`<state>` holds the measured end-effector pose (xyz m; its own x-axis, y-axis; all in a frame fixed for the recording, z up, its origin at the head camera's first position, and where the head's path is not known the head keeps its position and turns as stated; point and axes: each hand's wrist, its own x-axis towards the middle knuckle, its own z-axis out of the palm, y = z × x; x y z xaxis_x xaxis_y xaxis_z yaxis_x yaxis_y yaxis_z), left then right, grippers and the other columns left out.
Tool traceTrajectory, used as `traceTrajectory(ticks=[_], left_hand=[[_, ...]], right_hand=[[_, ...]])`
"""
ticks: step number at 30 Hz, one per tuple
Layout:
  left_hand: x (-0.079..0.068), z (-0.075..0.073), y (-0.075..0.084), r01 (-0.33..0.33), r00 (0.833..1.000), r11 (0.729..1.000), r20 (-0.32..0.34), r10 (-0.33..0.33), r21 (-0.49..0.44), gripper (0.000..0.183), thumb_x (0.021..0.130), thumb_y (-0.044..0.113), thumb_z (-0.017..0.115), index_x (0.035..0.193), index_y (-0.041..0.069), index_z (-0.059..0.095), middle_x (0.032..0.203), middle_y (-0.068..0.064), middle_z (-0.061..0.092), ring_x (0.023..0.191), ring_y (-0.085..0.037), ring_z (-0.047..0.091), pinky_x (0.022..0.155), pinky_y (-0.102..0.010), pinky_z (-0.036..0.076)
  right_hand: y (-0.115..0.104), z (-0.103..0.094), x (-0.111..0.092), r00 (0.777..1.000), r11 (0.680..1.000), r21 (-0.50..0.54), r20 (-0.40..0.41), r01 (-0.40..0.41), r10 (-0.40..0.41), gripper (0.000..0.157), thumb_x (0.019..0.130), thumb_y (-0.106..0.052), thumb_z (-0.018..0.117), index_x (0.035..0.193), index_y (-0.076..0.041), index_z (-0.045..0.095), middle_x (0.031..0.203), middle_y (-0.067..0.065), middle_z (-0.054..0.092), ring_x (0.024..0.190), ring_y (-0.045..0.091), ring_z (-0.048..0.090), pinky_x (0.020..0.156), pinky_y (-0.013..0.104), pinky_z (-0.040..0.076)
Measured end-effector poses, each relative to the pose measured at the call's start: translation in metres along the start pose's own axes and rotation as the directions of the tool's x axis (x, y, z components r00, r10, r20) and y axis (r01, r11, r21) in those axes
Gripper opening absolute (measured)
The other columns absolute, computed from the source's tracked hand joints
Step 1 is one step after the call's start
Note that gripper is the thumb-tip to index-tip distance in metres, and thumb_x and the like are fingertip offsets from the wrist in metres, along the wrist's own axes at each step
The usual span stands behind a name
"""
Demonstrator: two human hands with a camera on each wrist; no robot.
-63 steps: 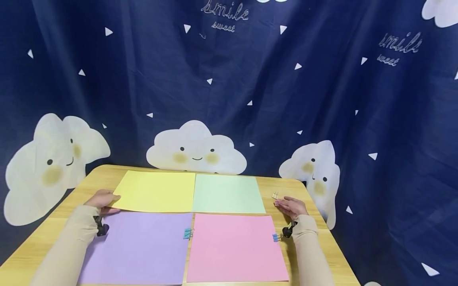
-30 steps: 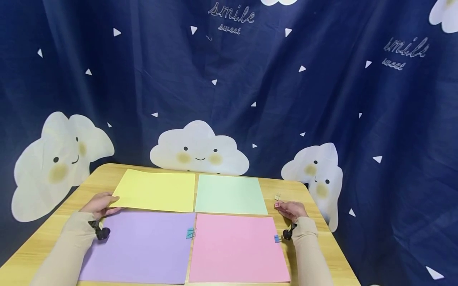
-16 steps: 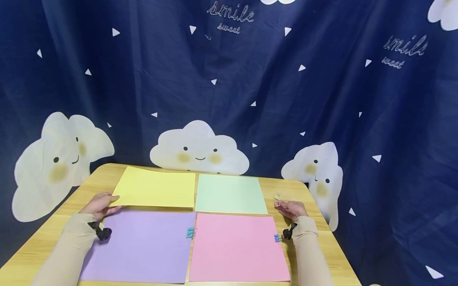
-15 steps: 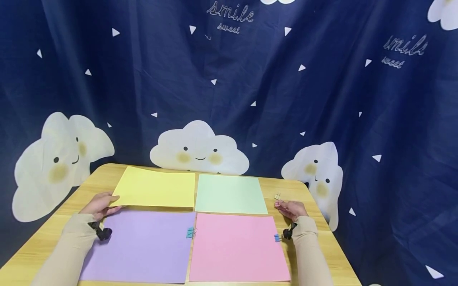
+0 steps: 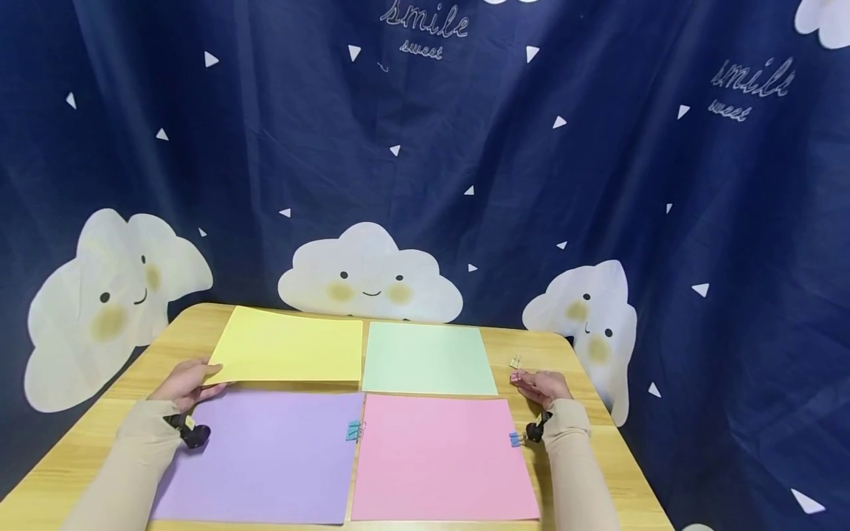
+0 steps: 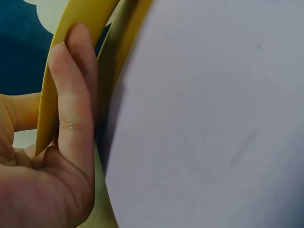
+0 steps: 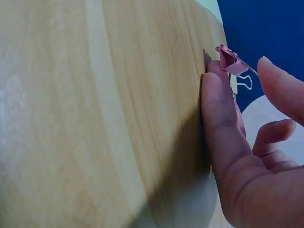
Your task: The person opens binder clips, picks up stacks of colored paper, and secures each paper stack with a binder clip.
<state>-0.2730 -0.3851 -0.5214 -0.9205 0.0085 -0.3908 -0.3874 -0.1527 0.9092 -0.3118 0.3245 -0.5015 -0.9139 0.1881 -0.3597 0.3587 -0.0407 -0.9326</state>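
Observation:
My left hand pinches the left end of a yellow sheet of paper, thumb on top and fingers beneath. The sheet's near edge is raised and bowed, with shadow under it. In the left wrist view the fingers lie along the underside of the yellow sheet, beside the purple sheet. At the table's right side, my right hand holds a small pink binder clip. In the right wrist view, fingertips support the pink clip while the thumb meets its wire handle.
A cream binder clip lies just beyond the right hand. Pale green and pink sheets lie on the wooden table. A teal clip grips the purple sheet's right edge, a blue clip the pink sheet's. A curtain hangs behind.
The left hand has lifted the yellow sheet's near edge, leaving a gap above the purple sheet. The right hand has closed its fingers about the pink clip, staying in nearly the same place.

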Motion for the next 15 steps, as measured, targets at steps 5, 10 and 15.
traceTrajectory(ticks=[5,10,15], left_hand=[[-0.0009,0.0017,-0.0002,-0.002,1.000,1.000,0.003,0.002,-0.008,0.072,0.109,0.008,0.043,0.160,-0.011,-0.003,0.084,0.011,0.068,0.079,-0.007,0.072,0.077,-0.021,0.064],[-0.0011,0.0035,-0.0006,-0.010,1.000,1.000,0.002,0.010,-0.010,0.073,0.109,0.008,0.043,0.160,-0.010,-0.007,0.085,0.012,0.066,0.080,-0.005,0.070,0.078,-0.022,0.064],[-0.0018,0.0052,-0.0003,-0.014,1.000,1.000,0.003,0.014,-0.008,0.076,0.108,0.009,0.043,0.160,-0.009,-0.009,0.086,0.013,0.064,0.080,-0.004,0.069,0.079,-0.022,0.064]], right_hand=[[0.0009,-0.0013,0.0018,1.000,1.000,0.001,0.005,-0.003,0.003,0.024,0.097,0.000,0.068,0.118,0.013,0.070,0.082,0.006,0.079,0.077,0.015,0.078,0.075,0.028,0.066],[0.0006,-0.0018,0.0016,1.000,1.000,0.002,0.008,-0.003,0.003,0.027,0.098,-0.001,0.067,0.121,0.013,0.069,0.083,0.006,0.080,0.078,0.015,0.078,0.075,0.027,0.066],[0.0006,-0.0027,0.0019,1.000,1.000,0.008,-0.001,-0.004,0.004,0.026,0.098,0.001,0.067,0.121,0.013,0.068,0.083,0.006,0.080,0.078,0.015,0.078,0.075,0.028,0.066]])
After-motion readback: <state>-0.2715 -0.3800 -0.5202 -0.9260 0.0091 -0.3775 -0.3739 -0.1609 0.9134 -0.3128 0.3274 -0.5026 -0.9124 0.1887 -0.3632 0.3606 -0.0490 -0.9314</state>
